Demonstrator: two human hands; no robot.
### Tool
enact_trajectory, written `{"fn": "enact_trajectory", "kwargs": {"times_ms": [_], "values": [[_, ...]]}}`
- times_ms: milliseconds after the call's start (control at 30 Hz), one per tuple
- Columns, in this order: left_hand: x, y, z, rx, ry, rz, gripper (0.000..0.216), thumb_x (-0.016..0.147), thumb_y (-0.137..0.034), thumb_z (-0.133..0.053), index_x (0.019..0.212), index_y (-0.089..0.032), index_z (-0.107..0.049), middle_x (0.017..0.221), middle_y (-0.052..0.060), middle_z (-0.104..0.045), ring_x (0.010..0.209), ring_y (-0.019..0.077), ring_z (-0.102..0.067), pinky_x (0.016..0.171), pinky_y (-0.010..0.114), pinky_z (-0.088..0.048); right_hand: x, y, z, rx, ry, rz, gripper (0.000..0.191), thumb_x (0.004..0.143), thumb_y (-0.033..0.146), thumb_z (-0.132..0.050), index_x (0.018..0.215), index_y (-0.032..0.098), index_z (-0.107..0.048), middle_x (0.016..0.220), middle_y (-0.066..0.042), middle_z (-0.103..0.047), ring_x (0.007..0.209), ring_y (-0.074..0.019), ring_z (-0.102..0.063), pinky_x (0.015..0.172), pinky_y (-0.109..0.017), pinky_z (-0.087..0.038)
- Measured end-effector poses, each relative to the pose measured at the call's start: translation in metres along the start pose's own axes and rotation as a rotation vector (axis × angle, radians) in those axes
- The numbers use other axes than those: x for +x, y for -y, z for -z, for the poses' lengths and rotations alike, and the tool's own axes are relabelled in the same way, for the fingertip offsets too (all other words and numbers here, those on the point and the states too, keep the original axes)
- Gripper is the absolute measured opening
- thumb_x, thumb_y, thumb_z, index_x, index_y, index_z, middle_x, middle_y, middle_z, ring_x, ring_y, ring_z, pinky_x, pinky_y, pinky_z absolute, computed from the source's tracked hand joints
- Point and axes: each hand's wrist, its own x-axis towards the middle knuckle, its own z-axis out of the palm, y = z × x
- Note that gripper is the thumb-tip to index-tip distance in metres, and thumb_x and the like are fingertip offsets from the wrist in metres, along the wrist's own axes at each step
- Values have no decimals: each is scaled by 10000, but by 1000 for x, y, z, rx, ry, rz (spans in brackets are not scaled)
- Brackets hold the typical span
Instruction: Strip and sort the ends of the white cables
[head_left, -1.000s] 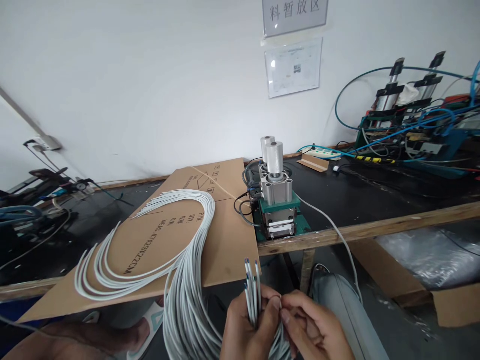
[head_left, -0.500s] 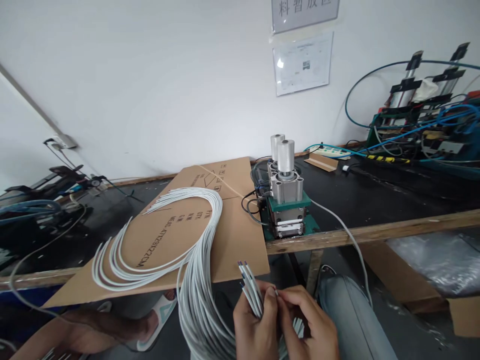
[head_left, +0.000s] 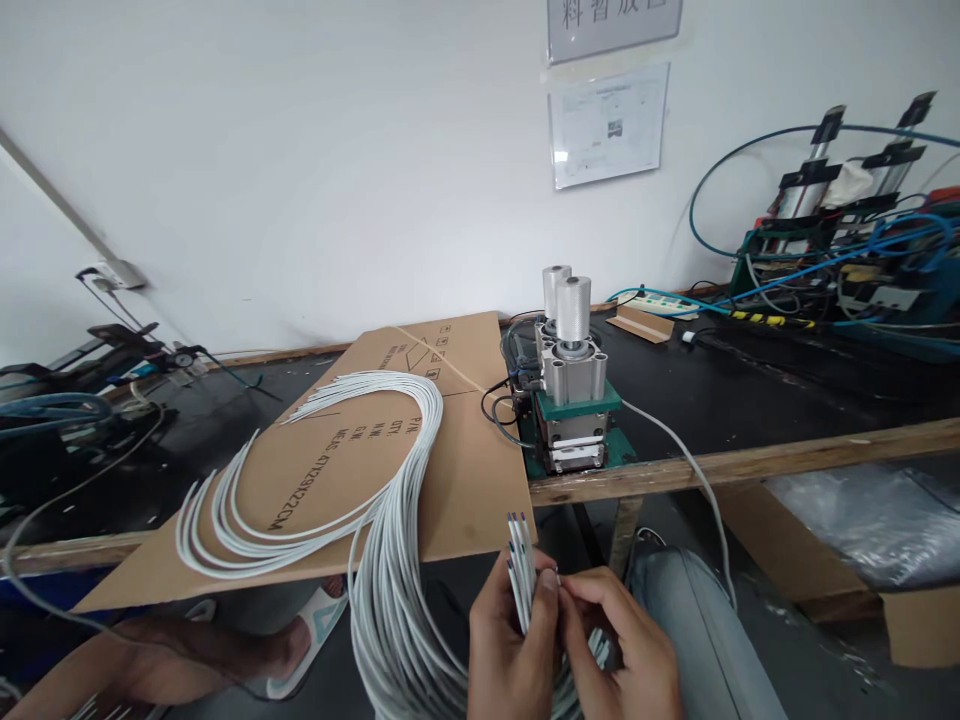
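A bunch of white cables (head_left: 523, 580) stands upright in my left hand (head_left: 514, 640), whose fingers are wrapped round it. Small dark and coloured tips show at the cable ends. My right hand (head_left: 619, 640) is closed in a pinch against the left thumb, at a cable end that is mostly covered by the fingers. More cable ends show below, between the two hands. To the left, a thick bundle of white cables (head_left: 397, 560) curves up from below onto a flat cardboard sheet (head_left: 480, 480) and fans out there.
A small pneumatic machine (head_left: 574, 390) with metal cylinders and a green base stands at the bench edge (head_left: 750, 460). Larger machines (head_left: 825, 210) with blue hoses are at the right. A power strip (head_left: 660, 302) lies behind. Another person's leg (head_left: 187, 650) shows below left.
The cable bunch in my left hand has swung more upright and slightly right. Both hands stay together, with the right still pinching. The view has shifted slightly.
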Motion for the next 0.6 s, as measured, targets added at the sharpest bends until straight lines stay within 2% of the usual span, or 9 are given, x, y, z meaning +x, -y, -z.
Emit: {"fn": "enact_trajectory", "kwargs": {"times_ms": [100,200,300,367,433,500,600], "values": [[0,-3,3,95,61,-10,461,725,-594,-797,727,-168,-622,620,-43,-507,579,100,-421,544,184,-392,1,-1,6,-17,83,-47,167,975,311,-593,853,242,-683,723,-15,-661,629,-156,-628,624,-216,-505],[0,-15,5,207,151,-6,316,782,-445,-741,720,-174,-591,584,-57,-482,524,93,-397,497,188,-351,5,-6,18,21,269,-142,226,991,383,-559,871,232,-676,717,-13,-636,610,-156,-620,567,-207,-495],[3,-28,9,399,267,-75,172,782,-289,-656,680,-179,-573,549,-60,-484,495,88,-390,502,197,-323,10,-14,30,60,489,-184,305,1012,398,-510,813,212,-646,697,-3,-584,580,-144,-626,522,-193,-480],[8,-34,12,555,340,-105,112,749,-215,-616,655,-178,-568,527,-70,-456,493,81,-360,504,197,-290,10,-19,34,78,552,-179,337,1020,387,-494,766,205,-619,671,11,-555,551,-134,-635,518,-188,-479],[12,-35,14,647,394,-109,77,725,-175,-588,653,-180,-562,521,-75,-438,493,78,-351,504,198,-277,7,-23,34,77,508,-172,342,1014,388,-508,748,202,-615,656,19,-544,532,-123,-622,510,-182,-466],[14,-33,15,639,415,-114,71,729,-171,-579,663,-185,-558,535,-64,-472,501,86,-395,516,198,-308,2,-24,29,79,413,-181,347,999,406,-540,732,200,-621,662,18,-541,532,-114,-593,504,-178,-458],[10,-26,11,517,351,-97,116,766,-225,-610,673,-189,-551,535,-58,-485,491,87,-402,508,199,-324,-4,-21,21,141,296,-214,365,981,446,-571,714,201,-619,667,10,-549,546,-121,-572,522,-187,-479]]}}
